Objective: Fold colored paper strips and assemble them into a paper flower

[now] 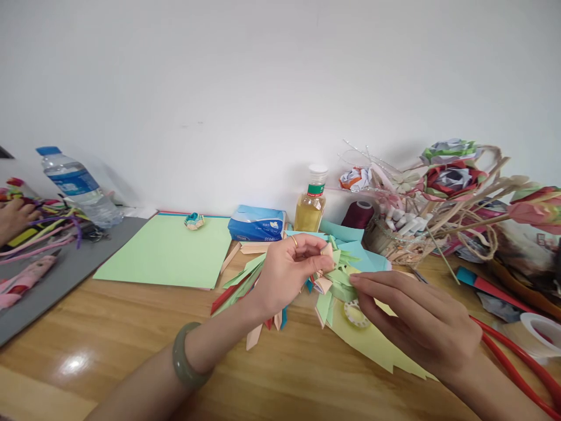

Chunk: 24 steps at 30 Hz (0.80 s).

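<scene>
My left hand (284, 272), with a ring and a green bangle, is closed in a pinch on a small folded paper piece (327, 251), peach-coloured at its top. At its right, my right hand (425, 318) has thumb and fingers pressed together on the end of a light green paper strip (342, 277). The fingers partly cover where the papers meet. Below and behind the hands lie loose paper strips (254, 338) in green, peach, red and blue. A roll of clear tape (356, 314) sits on a torn yellow sheet (377, 345) under my right hand.
Light green sheets (164, 251) bear a small folded paper flower (194, 220). Behind stand a blue tissue pack (256, 223), an oil-coloured bottle (311, 202), a thread spool (358, 215) and a basket (390, 240) of paper flowers. Red-handled scissors (517, 356) lie right; another person's hand (16, 219) is far left.
</scene>
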{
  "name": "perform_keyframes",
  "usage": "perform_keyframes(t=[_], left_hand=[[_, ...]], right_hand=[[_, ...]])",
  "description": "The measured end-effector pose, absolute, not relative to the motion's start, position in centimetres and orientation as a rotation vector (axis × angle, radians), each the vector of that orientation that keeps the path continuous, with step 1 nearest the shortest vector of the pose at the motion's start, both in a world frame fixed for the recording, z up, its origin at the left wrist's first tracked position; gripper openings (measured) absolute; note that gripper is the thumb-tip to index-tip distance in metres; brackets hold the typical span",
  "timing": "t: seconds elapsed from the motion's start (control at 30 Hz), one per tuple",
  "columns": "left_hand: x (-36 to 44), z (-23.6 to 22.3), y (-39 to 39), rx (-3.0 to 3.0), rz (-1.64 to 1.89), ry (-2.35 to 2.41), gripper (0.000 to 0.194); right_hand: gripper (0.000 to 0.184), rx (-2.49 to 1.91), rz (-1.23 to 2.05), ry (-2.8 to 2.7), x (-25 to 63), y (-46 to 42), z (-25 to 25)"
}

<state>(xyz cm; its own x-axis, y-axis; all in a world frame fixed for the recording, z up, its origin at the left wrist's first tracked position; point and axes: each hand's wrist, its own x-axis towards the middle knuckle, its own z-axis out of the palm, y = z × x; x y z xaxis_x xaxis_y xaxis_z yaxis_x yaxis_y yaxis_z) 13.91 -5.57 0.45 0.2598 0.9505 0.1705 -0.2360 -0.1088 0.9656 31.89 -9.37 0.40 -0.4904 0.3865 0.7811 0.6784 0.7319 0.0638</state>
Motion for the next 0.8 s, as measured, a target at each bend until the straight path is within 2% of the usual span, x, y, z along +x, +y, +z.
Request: perform_keyframes(t=[0.47,0.7,0.8], left_hand=[[13.6,0.0,-5.1,1.24,1.257,0.618,0.009],[13.3,-0.5,-4.7,1.261,1.249,0.306,0.013],[13.2,-0.7,-4.8,1.245,1.203,0.215,0.013]], right_hand=[[0.039,-0.812,-0.371,-2.128,32.0,-10.0,1.4],[0.015,-1.084,0.205,-1.655,32.4,-9.4,1.0],[0.022,-1.177,0.454,-1.62,32.0,-9.1,1.1]])
